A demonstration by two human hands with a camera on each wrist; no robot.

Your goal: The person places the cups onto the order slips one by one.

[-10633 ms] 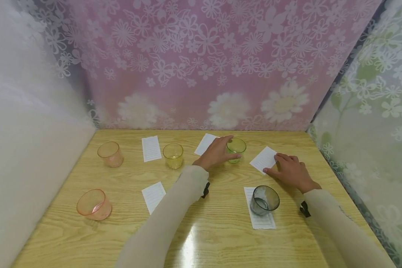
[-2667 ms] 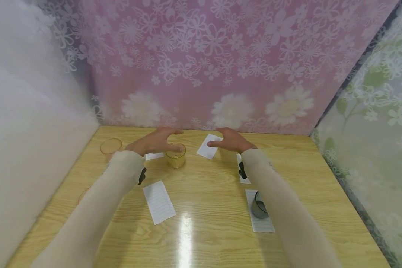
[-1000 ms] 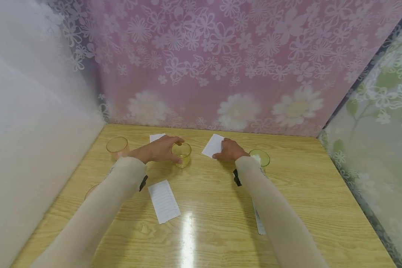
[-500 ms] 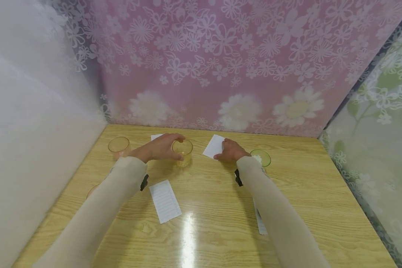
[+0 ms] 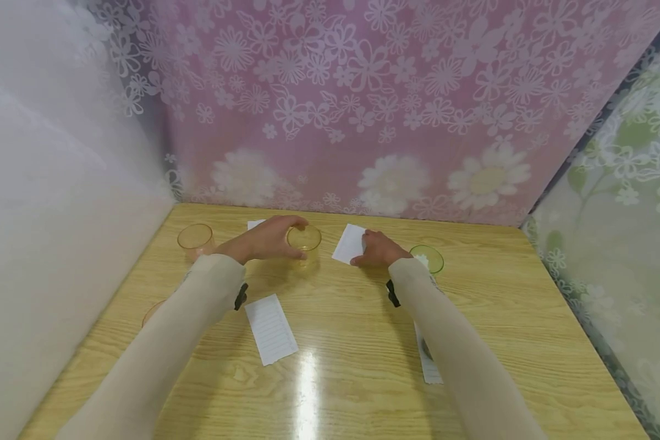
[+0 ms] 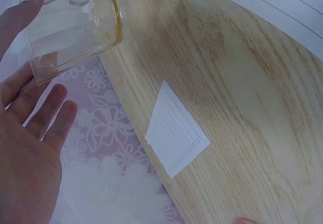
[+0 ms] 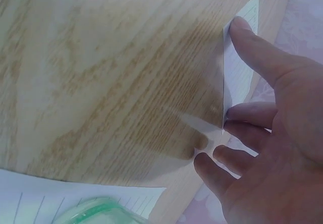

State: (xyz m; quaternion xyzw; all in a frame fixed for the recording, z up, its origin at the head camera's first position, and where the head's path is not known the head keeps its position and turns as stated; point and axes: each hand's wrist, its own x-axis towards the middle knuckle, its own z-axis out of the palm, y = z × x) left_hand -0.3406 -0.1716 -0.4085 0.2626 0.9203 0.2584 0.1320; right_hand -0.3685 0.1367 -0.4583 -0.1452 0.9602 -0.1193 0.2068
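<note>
My left hand [image 5: 269, 239] grips a yellow glass [image 5: 305, 238] near its rim, thumb on one side and fingers on the other. In the left wrist view the glass [image 6: 75, 30] hangs over the far table edge, its thick yellow base away from the palm. To the right of it lies a lined paper slip [image 5: 348, 243]. My right hand [image 5: 382, 249] touches that slip, with thumb and fingertips along its right edge. A green glass [image 5: 428, 259] with something white inside stands beyond the right wrist, on another slip [image 7: 30, 196] in the right wrist view.
Orange glass [image 5: 196, 238] stands back left; a reddish glass [image 5: 151, 310] is mostly behind the left sleeve. One slip [image 5: 271, 330] lies front centre, another [image 5: 255, 223] behind the left hand. A grey glass [image 5: 426, 348] on a slip [image 5: 431, 370] is partly under the right forearm.
The green glass has moved right onto a slip. My left hand has taken hold of the yellow glass and shifted it right and up; my right hand has come down onto the middle slip.
</note>
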